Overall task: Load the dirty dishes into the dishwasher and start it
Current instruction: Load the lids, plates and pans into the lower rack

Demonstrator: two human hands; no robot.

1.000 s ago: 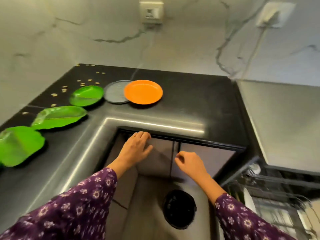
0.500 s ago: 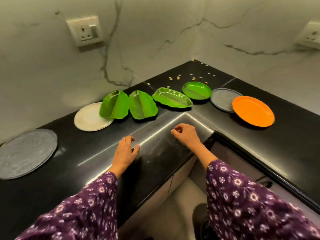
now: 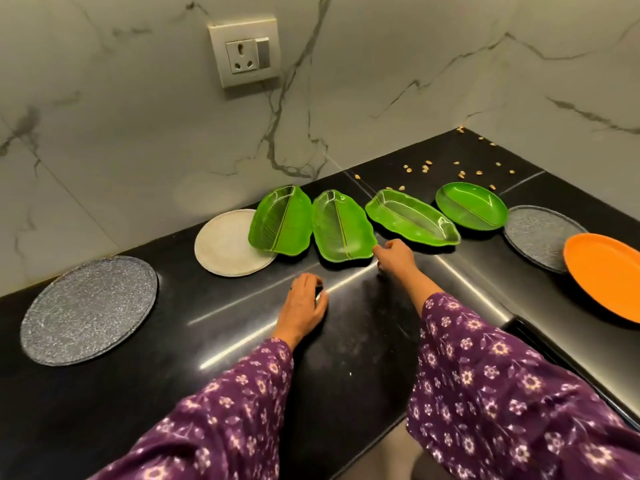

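Purple flowered sleeves (image 3: 485, 393) reach forward over the black desk (image 3: 346, 368). The left hand (image 3: 304, 304) lies palm down on the desk, fingers loosely bent, holding nothing. The right hand (image 3: 394, 254) stretches farther, curled fingers at the near right corner of the second green leaf plate (image 3: 341, 226); whether they grip it cannot be told. That plate lies flat, long axis running from wall toward the person.

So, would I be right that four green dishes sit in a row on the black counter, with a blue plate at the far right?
Not quite: the head view shows the plate at the far right is orange, not blue. The four green dishes do sit in a row on the black counter.
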